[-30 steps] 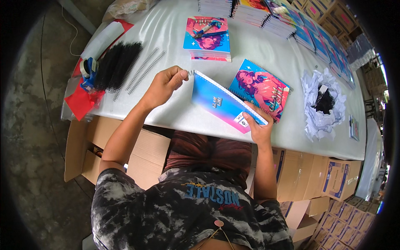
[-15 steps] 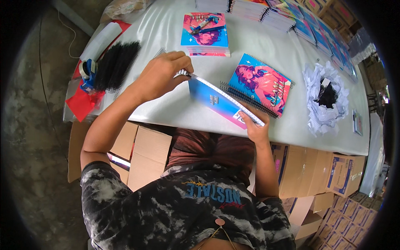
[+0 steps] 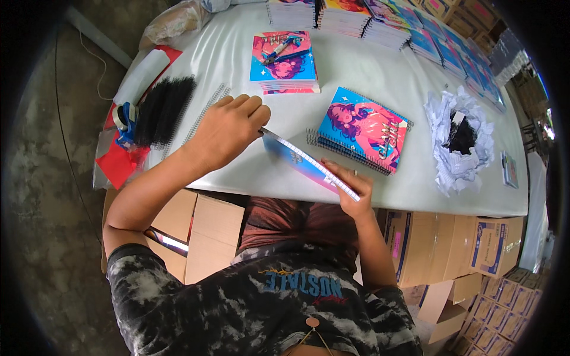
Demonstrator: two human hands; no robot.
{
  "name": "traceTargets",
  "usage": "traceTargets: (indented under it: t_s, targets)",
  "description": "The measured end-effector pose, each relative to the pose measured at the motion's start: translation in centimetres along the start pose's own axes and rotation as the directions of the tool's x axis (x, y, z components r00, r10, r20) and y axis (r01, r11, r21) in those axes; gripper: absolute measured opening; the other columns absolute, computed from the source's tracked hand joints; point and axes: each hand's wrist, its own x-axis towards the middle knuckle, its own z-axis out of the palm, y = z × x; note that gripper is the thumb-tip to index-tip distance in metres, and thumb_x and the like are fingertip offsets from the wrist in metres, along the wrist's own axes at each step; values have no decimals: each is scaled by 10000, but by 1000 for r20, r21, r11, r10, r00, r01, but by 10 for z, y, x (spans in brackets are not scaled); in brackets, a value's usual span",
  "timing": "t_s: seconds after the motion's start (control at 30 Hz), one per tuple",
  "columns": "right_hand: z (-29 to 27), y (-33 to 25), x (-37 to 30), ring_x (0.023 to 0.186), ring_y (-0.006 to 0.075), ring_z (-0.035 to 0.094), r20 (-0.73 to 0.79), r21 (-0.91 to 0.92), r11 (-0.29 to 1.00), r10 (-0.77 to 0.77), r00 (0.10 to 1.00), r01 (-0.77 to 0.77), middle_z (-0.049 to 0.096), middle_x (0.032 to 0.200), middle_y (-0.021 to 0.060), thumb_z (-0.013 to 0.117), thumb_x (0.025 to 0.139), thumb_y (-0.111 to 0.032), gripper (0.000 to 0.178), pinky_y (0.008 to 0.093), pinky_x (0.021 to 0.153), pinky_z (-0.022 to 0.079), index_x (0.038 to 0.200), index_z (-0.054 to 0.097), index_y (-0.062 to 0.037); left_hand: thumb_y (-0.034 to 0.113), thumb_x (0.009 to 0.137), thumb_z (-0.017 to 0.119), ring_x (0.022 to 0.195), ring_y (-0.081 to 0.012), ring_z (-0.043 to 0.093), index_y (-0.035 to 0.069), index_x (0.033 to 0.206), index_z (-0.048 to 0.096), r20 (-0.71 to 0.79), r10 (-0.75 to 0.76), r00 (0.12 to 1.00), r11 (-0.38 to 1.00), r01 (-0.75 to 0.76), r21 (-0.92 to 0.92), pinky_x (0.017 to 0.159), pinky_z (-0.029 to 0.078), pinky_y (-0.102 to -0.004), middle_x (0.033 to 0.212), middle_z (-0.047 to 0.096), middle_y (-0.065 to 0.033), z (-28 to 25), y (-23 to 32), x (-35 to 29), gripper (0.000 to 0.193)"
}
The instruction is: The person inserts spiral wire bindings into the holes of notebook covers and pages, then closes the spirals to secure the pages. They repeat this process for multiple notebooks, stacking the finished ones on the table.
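Observation:
Tilted on edge above the table's near side is a blue and pink notebook (image 3: pixel 297 164), its punched white-edged side facing up. My left hand (image 3: pixel 234 132) is closed at the notebook's upper left corner; its fingertips are partly hidden, and a small dark bit shows beside them. At the lower right end, my right hand (image 3: pixel 354 187) grips the same notebook between thumb and fingers. Just beyond lies a stack of spiral-bound notebooks (image 3: pixel 365 130) with black coils. Left of it and farther off, a stack of notebooks (image 3: pixel 284 62) carries pliers (image 3: pixel 285 52) on top.
Black binding coils (image 3: pixel 167 110) lie at the left, beside a tape dispenser (image 3: pixel 126 121) and a red piece (image 3: pixel 116 167). Crumpled paper (image 3: pixel 436 169) surrounds black coils at the right. Notebook stacks (image 3: pixel 344 18) line the far edge. Cardboard boxes (image 3: pixel 436 243) stand below the white-covered table (image 3: pixel 237 181).
The left hand's fingers have curled in closer at the notebook's corner. The notebook and both hands sit slightly lower in the view, and the view itself has shifted a little.

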Motion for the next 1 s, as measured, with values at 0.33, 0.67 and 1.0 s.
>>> traceTargets:
  t_s: [0.33, 0.67, 1.0]
  targets:
    - [10, -7, -4, 967, 286, 630, -36, -52, 996, -72, 997, 70, 636, 1045, 177, 534, 756, 73, 306, 320, 831, 494, 1042, 630, 21, 567, 703, 626, 1278, -413, 275, 19, 1292, 379, -536, -66, 842, 981, 154, 121, 1035, 176, -535, 1343, 338, -257, 30, 10, -13, 841]
    - [34, -16, -4, 910, 283, 650, 23, -76, 973, -215, 976, 216, 655, 977, 174, 623, 759, -13, 273, 325, 779, 512, 1030, 638, 15, 810, 706, 311, 1303, -539, -46, 33, 1373, 296, -628, -182, 757, 983, 118, -143, 1001, -97, -623, 1407, 58, -363, 112, -5, -50, 1025]
    - [37, -14, -5, 884, 281, 655, 29, -76, 965, -250, 968, 252, 650, 977, 191, 658, 728, -14, 294, 331, 755, 521, 1021, 648, 5, 796, 682, 416, 1309, -514, 64, -87, 1359, 175, -504, -228, 833, 955, 90, -283, 1005, 62, -650, 1413, 115, -327, 147, 24, -69, 1138]
